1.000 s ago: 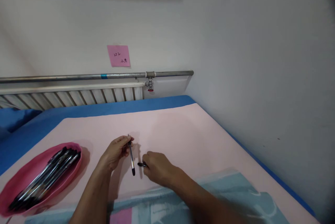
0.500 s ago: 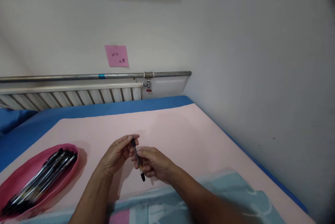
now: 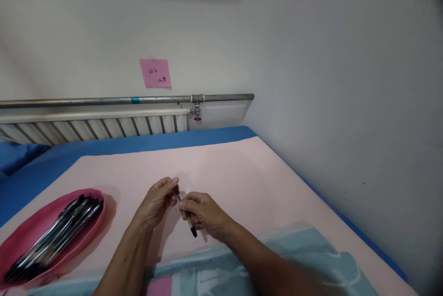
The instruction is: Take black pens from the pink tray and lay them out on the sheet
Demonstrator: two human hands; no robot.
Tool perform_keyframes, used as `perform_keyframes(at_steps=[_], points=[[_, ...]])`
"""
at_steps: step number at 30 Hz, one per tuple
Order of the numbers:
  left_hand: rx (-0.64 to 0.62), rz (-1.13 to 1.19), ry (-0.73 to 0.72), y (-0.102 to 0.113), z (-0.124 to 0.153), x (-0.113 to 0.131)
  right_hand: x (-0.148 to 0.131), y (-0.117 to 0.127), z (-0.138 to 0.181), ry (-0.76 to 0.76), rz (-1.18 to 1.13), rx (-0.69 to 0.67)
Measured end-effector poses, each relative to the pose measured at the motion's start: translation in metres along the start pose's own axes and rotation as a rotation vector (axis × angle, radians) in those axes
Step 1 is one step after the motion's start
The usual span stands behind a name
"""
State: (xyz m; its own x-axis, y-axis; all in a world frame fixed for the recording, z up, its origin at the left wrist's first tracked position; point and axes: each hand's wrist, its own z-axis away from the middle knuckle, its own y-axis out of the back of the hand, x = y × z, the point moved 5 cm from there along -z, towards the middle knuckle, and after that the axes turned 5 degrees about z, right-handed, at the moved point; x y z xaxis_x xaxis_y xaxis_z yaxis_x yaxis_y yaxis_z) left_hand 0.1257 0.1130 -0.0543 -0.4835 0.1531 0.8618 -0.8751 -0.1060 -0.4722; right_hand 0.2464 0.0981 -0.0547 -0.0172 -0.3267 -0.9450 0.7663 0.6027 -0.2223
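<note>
Both of my hands hold one black pen [image 3: 191,227] above the pink sheet [image 3: 228,171]. My left hand [image 3: 156,201] pinches its upper end with closed fingers. My right hand [image 3: 202,213] wraps around the middle of the barrel, and the dark lower tip sticks out below it. The pen tilts down toward the right.
A pink oval tray [image 3: 24,236] with several black pens [image 3: 58,236] lies at the left. A radiator [image 3: 93,127] and a metal pipe [image 3: 121,100] run along the back wall under a pink sticky note [image 3: 155,73]. A white wall [image 3: 346,102] borders the right. A light blue patterned cloth [image 3: 311,259] lies near me.
My right hand came up from the sheet, where it held a small black part, and closed on the pen my left hand holds. The pen now tilts more to the right.
</note>
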Motion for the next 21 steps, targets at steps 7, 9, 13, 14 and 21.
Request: perform_keyframes(at_steps=[7,9,13,14,21], points=[[-0.172,0.048,0.028,-0.008,0.0056,0.002,-0.0027,0.0007,0.0013,-0.02,-0.061,-0.043],[-0.145,0.029,0.021,-0.0044,0.0034,0.0008,-0.0025,0.0006,0.0016,-0.031,-0.059,-0.055],[-0.064,0.023,0.016,0.0001,-0.0003,-0.0012,-0.0023,0.0027,0.0006,-0.019,-0.022,-0.015],[-0.063,0.027,0.017,-0.0006,0.0001,-0.0009,-0.0022,0.0031,0.0003,-0.018,-0.018,-0.011],[-0.12,0.003,-0.003,-0.0037,0.0034,0.0037,0.0006,0.0037,-0.0002,-0.045,-0.017,-0.075]])
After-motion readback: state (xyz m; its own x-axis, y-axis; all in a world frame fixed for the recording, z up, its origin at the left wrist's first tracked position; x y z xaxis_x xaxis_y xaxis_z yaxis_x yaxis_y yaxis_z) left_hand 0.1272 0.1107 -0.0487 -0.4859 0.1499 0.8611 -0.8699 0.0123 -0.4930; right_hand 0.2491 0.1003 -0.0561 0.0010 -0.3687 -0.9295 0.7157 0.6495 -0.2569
